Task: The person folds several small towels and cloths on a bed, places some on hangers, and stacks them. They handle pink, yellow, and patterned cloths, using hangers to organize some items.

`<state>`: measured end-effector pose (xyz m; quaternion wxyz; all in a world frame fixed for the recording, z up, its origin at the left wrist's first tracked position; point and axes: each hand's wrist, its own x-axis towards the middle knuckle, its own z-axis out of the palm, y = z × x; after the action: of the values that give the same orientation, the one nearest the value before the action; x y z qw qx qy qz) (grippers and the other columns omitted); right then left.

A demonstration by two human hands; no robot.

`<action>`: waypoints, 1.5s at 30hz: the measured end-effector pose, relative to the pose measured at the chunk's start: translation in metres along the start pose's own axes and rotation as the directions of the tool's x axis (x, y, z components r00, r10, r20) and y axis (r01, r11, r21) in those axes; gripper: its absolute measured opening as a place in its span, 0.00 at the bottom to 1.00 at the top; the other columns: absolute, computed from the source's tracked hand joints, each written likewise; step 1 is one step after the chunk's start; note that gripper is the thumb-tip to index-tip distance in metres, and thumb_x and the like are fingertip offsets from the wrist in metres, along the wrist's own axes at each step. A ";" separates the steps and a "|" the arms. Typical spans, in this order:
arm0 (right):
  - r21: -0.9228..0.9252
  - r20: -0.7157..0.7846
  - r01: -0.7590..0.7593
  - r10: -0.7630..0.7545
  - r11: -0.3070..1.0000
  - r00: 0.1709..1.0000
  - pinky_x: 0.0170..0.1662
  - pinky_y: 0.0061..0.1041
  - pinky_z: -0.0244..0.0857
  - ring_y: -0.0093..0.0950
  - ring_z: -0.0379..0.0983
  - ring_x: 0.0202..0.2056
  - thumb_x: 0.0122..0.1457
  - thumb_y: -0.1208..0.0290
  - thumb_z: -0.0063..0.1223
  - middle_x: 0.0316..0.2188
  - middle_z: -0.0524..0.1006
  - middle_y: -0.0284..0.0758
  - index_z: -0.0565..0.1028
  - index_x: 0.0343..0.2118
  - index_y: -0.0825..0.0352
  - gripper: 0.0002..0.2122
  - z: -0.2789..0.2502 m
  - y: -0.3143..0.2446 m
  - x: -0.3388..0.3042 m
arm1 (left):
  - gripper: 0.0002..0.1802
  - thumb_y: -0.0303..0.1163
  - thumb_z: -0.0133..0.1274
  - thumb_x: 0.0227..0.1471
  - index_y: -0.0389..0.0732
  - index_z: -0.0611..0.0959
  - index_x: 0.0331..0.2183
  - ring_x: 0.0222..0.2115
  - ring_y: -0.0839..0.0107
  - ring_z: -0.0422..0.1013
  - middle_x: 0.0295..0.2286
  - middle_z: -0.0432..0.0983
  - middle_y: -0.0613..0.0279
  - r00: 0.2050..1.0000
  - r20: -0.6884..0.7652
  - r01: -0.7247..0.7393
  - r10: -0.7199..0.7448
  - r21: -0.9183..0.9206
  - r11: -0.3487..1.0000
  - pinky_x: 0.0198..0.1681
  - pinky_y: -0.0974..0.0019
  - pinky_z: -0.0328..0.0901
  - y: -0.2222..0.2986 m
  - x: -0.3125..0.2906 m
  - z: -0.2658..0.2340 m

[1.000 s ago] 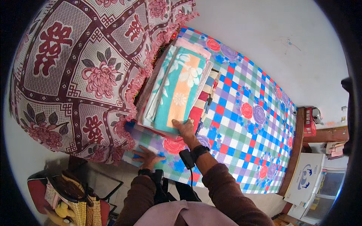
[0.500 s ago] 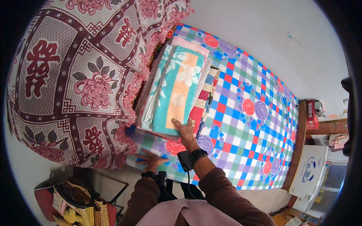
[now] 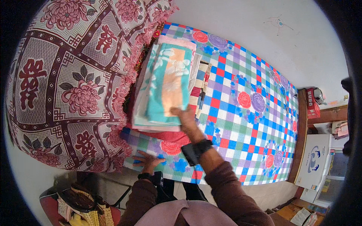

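Note:
A folded teal-and-orange towel (image 3: 171, 90) with white flower patterns lies on top of a stack of folded cloths. My right hand (image 3: 190, 122) is at its near right corner, with the thumb over the top and the other fingers at the edge, partly blurred. Under it show a pale pink cloth (image 3: 179, 41) and a red cloth (image 3: 164, 136) at the near side. To the right of the towels is a patterned cloth (image 3: 203, 81). My left hand (image 3: 150, 161) rests with fingers spread on the checked bedspread (image 3: 230, 124), near the bed's front edge.
A large fringed maroon-and-pink cover (image 3: 81, 96) drapes over a bulky mound at left. At lower left stands a red chair (image 3: 51, 207) with a woven bag (image 3: 81, 203). A wooden bed end (image 3: 299, 132), a red box (image 3: 312, 105) and a white panel (image 3: 311, 160) are at right.
The near edge of the towels has shifted away from me with my right hand, and more red cloth shows below it. My left hand stays on the bed. The view has shifted slightly.

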<state>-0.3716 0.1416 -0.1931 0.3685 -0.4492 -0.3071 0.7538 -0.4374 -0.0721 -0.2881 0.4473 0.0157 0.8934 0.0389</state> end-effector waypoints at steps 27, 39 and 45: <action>-0.040 -0.824 -0.562 0.291 0.826 0.486 0.28 0.36 0.68 0.35 0.71 0.30 0.38 0.63 0.62 0.34 0.73 0.38 0.68 0.42 0.70 0.27 -0.408 -0.006 -0.291 | 0.84 0.52 0.72 0.16 0.49 0.20 0.55 0.53 0.26 0.15 0.53 0.08 0.36 0.997 -0.036 0.072 -0.069 0.099 0.992 0.52 0.27 0.33 -0.002 0.023 0.013; -0.148 -0.888 -0.651 0.189 0.745 0.418 0.36 0.47 0.64 0.43 0.68 0.41 0.37 0.64 0.65 0.40 0.71 0.43 0.65 0.47 0.67 0.31 -0.403 -0.001 -0.284 | 0.82 0.52 0.71 0.19 0.46 0.23 0.56 0.53 0.24 0.17 0.55 0.12 0.35 0.999 -0.013 0.032 -0.031 0.066 0.997 0.52 0.28 0.32 0.002 0.017 0.007; -0.615 -0.684 -0.614 0.052 0.494 0.728 0.35 0.37 0.66 0.35 0.71 0.34 0.38 0.63 0.62 0.34 0.74 0.38 0.71 0.37 0.64 0.21 -0.454 0.027 -0.296 | 0.83 0.49 0.72 0.18 0.45 0.22 0.55 0.54 0.27 0.18 0.54 0.10 0.34 0.997 0.073 0.006 -0.005 -0.018 1.000 0.53 0.28 0.33 0.002 0.010 0.002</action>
<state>0.1275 -0.0595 -0.2666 0.0306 -0.8261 -0.3886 0.4069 -0.4421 -0.0689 -0.2968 0.4800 0.0106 0.8761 0.0452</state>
